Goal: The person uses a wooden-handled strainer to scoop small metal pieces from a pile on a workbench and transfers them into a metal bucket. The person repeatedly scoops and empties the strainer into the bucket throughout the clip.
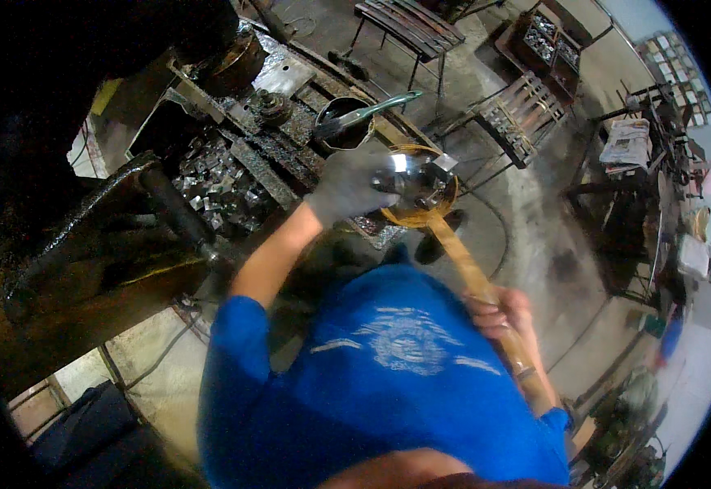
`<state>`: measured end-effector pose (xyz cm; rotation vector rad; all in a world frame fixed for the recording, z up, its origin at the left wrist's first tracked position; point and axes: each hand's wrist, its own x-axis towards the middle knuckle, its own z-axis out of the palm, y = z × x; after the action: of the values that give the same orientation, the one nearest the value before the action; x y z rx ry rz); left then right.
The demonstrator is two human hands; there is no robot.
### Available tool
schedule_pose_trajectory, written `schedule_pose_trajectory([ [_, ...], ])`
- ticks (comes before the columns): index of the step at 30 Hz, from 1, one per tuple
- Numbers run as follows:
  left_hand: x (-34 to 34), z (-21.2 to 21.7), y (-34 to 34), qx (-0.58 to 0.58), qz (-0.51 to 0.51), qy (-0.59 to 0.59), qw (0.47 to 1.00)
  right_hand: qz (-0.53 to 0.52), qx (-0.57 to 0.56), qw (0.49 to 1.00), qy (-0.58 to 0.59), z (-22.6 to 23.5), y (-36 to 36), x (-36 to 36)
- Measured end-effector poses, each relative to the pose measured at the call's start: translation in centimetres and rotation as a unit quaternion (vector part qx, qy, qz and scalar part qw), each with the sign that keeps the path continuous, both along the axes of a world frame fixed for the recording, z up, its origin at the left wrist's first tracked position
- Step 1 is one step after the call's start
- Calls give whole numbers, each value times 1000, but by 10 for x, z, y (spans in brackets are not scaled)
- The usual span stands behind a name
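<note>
My right hand (pixel 498 314) is bare and wrapped round the long, pale, wood-coloured handle (pixel 457 251) of a round scoop. The scoop's yellowish-brown round rim (pixel 445 209) is held out in front of my body, with shiny metal pieces (pixel 429 186) inside. My left hand (pixel 351 186), in a grey glove, reaches over the left side of the scoop. Its fingers are smeared by motion, and whether they pinch a metal piece cannot be made out. Just beyond that hand, a brush with a green handle (pixel 388 103) leans in a dark round container (pixel 323 143).
A heap of metal blocks (pixel 217 183) lies in the oily machine bed at left, beside a dark lever bar (pixel 172 204). Slatted stands (pixel 518 122) and a slatted bench (pixel 412 28) stand beyond. Bins of metal parts (pixel 541 37) are at the far right, papers (pixel 626 145) on a rack.
</note>
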<state>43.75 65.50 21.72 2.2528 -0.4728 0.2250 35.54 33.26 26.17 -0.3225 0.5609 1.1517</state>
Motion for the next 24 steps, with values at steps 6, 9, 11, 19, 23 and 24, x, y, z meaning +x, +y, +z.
schedule_pose_trajectory([
  [6,14,-3,-3,156,-68,-31,985,-35,13,999,-10,-2,-2,-4],
  [9,9,4,-6,114,-50,-17,992,11,22,999,-39,-6,-1,1],
  [11,5,16,-16,78,-17,-5,997,-1,38,999,-35,-7,-1,0],
  [19,15,4,-56,174,-51,-53,982,18,55,997,-42,-17,-11,3],
  [23,-3,18,-7,49,31,-69,996,0,28,999,-28,-13,-12,0],
  [24,-15,20,14,43,103,-86,990,-5,26,999,-20,-13,-11,0],
])
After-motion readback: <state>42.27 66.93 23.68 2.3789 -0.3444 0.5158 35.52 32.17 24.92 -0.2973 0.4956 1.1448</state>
